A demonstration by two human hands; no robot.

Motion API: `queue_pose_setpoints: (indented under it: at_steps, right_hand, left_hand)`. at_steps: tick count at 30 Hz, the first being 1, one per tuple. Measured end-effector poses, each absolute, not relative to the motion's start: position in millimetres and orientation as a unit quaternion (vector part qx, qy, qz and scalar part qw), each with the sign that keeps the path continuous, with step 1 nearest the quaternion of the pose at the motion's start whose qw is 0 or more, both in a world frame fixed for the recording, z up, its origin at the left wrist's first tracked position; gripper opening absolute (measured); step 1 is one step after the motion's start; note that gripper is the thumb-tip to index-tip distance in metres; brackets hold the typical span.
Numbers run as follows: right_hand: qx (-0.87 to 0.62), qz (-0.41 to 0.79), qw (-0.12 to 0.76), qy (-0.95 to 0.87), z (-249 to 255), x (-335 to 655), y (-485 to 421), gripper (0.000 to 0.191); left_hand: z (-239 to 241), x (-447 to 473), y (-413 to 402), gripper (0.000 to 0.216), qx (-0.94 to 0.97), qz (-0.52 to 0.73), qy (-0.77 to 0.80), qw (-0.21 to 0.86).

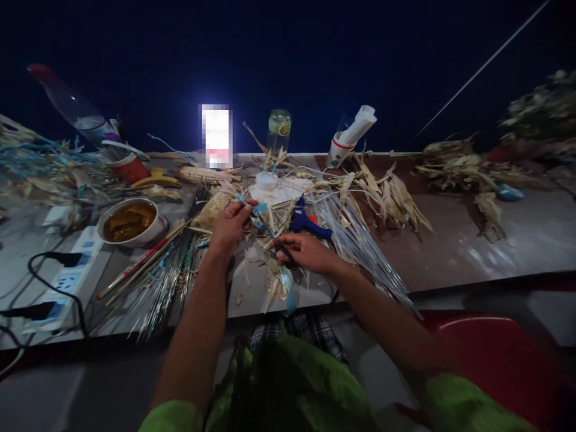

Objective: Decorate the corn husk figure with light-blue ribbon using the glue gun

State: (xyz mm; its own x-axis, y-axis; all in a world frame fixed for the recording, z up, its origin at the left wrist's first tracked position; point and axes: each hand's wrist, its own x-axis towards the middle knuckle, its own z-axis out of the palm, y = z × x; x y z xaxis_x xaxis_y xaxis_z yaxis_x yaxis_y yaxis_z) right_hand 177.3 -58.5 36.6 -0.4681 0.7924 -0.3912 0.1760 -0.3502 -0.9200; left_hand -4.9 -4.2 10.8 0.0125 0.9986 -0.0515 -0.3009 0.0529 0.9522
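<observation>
- Nearest, at four o'clock from the hands at the dial's centre, sits a red seat [490, 354], below the table edge.
- At eight o'clock a bundle of thin wires [164, 294] lies fanned on the table [252, 300].
- The right hand [306, 251] is curled around the dark handles of the scissors [285, 252], whose blades point to eleven o'clock, toward the other hand.
- The left hand [231, 227] pinches a narrow blue strip [245, 201] between thumb and fingers, by the blade tips; whether the blades are closed on it, I cannot tell.
- At three o'clock lie long clear sticks [371, 249]; at two, nearer the hands, a blue glue gun [321, 230].
- At nine o'clock stands a bowl [150, 236] of brown liquid.
- At twelve o'clock is a small white tub [266, 182]; beyond it, a lidded bottle [279, 131].
- At one o'clock a paper cup [338, 153] holds rolled white sheets [359, 127].
</observation>
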Motion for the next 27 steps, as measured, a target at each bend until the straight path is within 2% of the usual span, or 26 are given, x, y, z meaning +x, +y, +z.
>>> queue_pose_setpoints:
  at_steps: [6, 22, 27]
  right_hand:
    - [-0.434, 0.698, 0.246, -0.514, 36.3, 176.2, -62.9, 0.046]
    - [-0.403, 0.706, 0.291, -0.504, 32.8, 170.3, -69.5, 0.041]
    - [-0.386, 0.709, 0.304, -0.505, 31.2, 168.5, -71.6, 0.041]
  left_hand:
    - [12.0, -0.6, -6.3, 0.025, 0.347, 0.573, 0.385, 0.635]
    - [19.4, 3.9, -12.2, 0.022, 0.361, 0.590, 0.312, 0.651]
    - [18.2, 6.1, -13.2, 0.030, 0.365, 0.595, 0.292, 0.654]
